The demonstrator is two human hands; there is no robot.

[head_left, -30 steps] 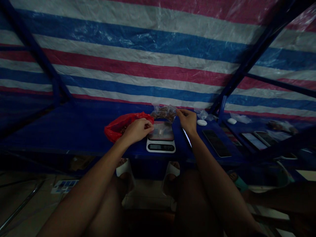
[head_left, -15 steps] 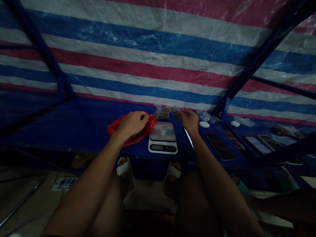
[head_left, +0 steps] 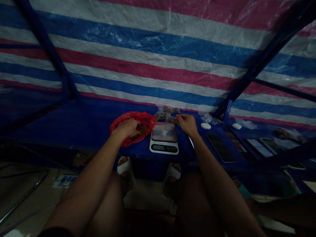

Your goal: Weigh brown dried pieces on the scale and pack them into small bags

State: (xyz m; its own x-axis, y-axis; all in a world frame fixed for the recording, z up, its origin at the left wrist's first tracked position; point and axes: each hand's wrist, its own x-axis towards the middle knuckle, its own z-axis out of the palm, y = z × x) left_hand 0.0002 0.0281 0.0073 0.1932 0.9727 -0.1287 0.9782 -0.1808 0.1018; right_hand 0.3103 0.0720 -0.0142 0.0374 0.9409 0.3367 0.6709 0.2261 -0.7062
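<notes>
A red plastic bag [head_left: 146, 116] lies open on the blue table, holding a pile of small brown bead-like pieces [head_left: 142, 129]. My left hand [head_left: 127, 128] is inside its mouth, palm down over the pieces, with thumb and fingers apart. Beside the bag stands a white digital kitchen scale [head_left: 164, 148], with a small clear plastic bag [head_left: 164, 129] on its platform. Behind it are several small clear bags of brown pieces [head_left: 161, 116]. My right hand [head_left: 187, 124] pinches the right end of the nearest filled bag [head_left: 172, 120], which lies flat.
Right of my right hand are a white oval case [head_left: 205, 126], a dark phone [head_left: 221, 147] and crumpled clear bags [head_left: 208, 118]. More phones [head_left: 259, 147] lie farther right. Blue metal posts [head_left: 225, 110] and a striped tarp [head_left: 148, 65] border the table. Another person's arm [head_left: 283, 209] shows lower right.
My left hand has lowered from above the red bag's right edge into its opening. My right hand has laid the filled clear bag down in front of the others.
</notes>
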